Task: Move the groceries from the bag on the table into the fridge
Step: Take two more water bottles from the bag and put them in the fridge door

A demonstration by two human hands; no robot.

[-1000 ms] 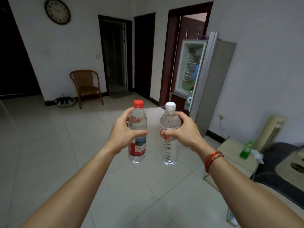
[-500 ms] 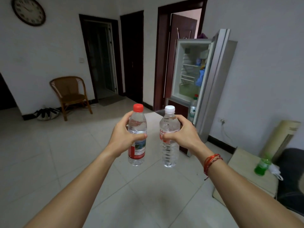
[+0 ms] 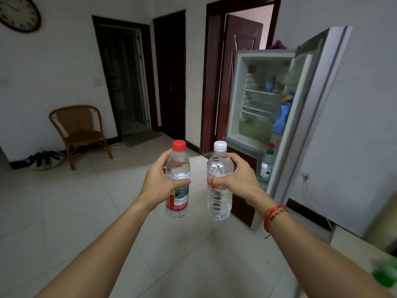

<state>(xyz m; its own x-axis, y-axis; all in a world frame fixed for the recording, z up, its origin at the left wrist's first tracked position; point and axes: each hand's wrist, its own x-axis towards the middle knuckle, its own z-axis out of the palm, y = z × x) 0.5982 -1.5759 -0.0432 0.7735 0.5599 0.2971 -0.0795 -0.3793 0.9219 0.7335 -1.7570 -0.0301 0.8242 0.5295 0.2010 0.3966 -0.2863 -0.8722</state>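
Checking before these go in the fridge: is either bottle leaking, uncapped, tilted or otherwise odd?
Nothing stands out. The red-capped bottle in the left hand and white-capped bottle in the right hand are capped and upright; no spill shows.

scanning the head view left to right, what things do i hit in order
wall clock -> wicker chair -> left hand -> red-capped bottle -> white-capped bottle -> right hand -> open fridge
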